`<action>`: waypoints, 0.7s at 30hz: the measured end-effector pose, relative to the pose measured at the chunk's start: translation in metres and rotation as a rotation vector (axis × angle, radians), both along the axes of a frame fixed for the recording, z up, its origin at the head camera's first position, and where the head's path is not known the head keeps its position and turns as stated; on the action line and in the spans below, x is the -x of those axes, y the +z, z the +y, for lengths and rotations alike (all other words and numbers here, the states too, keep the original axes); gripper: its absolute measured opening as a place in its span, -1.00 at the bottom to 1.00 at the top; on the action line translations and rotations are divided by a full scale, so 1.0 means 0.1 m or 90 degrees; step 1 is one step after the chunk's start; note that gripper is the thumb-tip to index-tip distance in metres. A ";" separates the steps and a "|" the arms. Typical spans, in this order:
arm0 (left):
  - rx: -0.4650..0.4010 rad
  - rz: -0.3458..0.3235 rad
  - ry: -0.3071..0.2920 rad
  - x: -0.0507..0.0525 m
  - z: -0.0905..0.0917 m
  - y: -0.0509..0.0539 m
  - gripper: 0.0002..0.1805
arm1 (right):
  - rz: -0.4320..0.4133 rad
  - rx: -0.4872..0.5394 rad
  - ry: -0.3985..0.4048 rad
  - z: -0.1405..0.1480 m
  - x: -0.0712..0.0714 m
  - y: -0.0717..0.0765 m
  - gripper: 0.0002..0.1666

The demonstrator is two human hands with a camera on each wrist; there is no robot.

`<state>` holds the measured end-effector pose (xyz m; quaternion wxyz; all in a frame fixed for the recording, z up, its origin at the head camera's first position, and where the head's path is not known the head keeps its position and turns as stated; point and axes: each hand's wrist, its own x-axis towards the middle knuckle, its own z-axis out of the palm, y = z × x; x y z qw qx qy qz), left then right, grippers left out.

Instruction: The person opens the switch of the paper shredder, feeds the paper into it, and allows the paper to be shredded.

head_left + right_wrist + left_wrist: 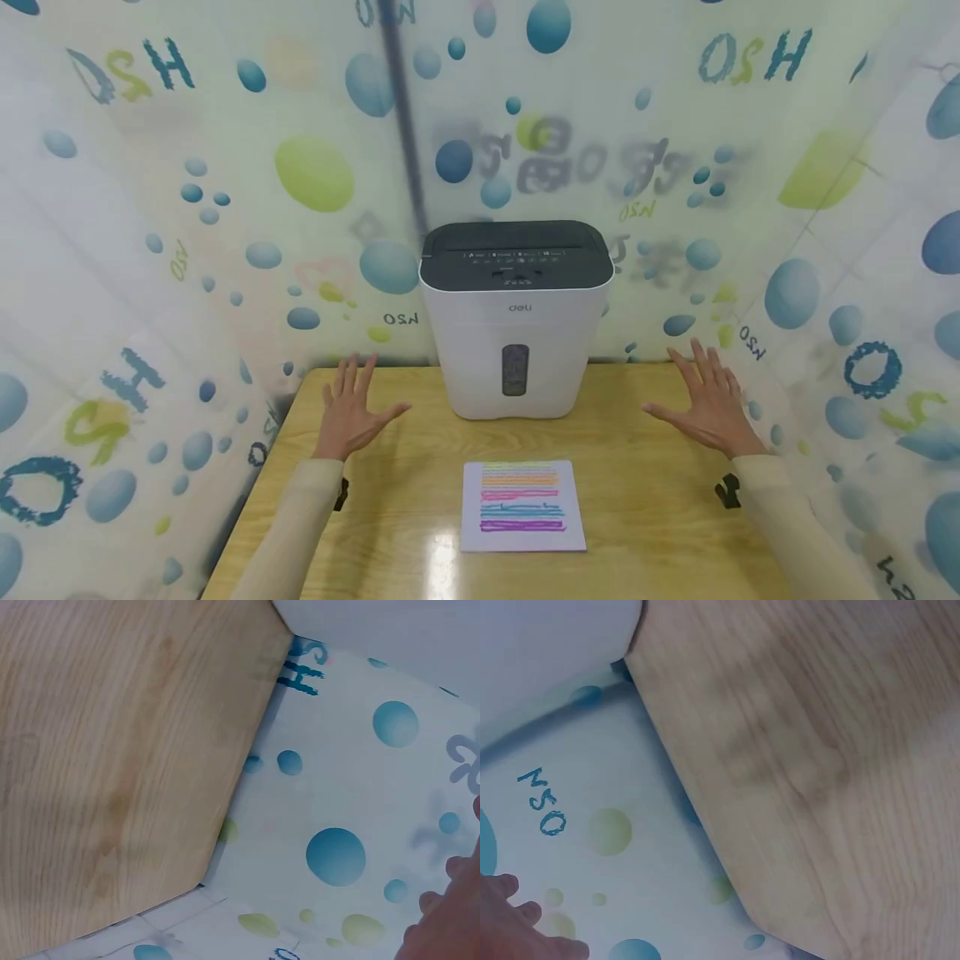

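Note:
A white paper shredder (480, 350) with a dark grey top stands upright at the back middle of the table. In front of it lies a white sheet or stack of paper (525, 540), marked with coloured highlighter lines. To the left of the shredder, my left hand (352, 417) is spread with its thumb pointing inward, holding nothing. My right hand (708, 412) is likewise spread, to the shredder's right, fingers straight and holding nothing. Each wrist view catches only fingertips of its own hand: left fingers (525, 911) at lower left, right fingers (442, 900) at lower right.
The wooden table (397, 500) has angled back corners. Behind and on both sides hangs a pale curtain (315, 242) printed with blue and green dots and lettering. A dark wristband piece (727, 492) shows at the right sleeve, another at the left.

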<state>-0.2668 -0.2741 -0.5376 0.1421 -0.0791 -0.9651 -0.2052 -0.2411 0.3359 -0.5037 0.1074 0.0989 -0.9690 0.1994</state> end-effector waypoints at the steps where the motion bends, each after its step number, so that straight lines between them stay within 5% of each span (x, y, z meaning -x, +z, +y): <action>1: -0.004 -0.002 -0.004 0.01 0.00 0.02 0.20 | 0.000 0.007 0.005 -0.01 0.00 0.02 0.27; 11: -0.069 0.001 -0.085 0.11 0.00 0.28 0.18 | 0.030 0.046 0.068 -0.09 0.11 0.18 0.24; 21: -0.105 0.017 -0.114 0.22 0.06 0.72 0.13 | 0.063 0.081 0.094 -0.17 0.22 0.43 0.23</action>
